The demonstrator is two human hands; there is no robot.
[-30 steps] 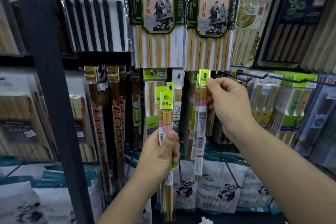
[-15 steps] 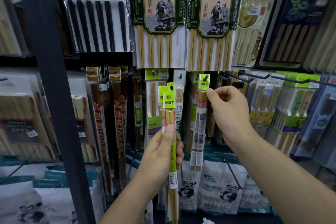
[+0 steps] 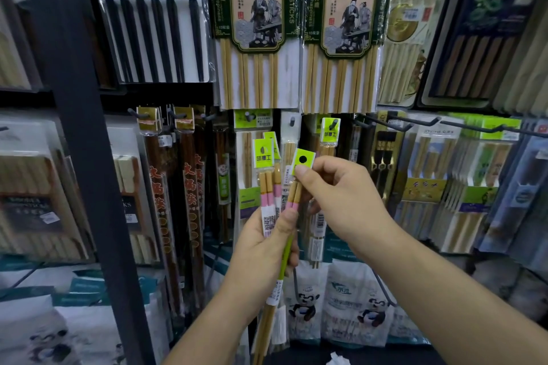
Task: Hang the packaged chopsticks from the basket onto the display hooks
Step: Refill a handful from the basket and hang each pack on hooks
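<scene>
chopstick packs (image 3: 267, 187) gripped in my left hand (image 3: 261, 249), my right hand (image 3: 347, 201) pinching one tilted pack's green tab (image 3: 310, 161).

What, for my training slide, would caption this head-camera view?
Right hand pinches the green tab of one chopstick pack in the bunch the left hand grips, below a hanging pack.

2 packs (image 3: 266, 184) are standing in the left hand (image 3: 261, 252); a 3rd pack (image 3: 297, 190) is tilting just right of them, top in the right hand (image 3: 341, 201), w/ a hung pack (image 3: 329, 136) dangling behind, upper right.
</scene>
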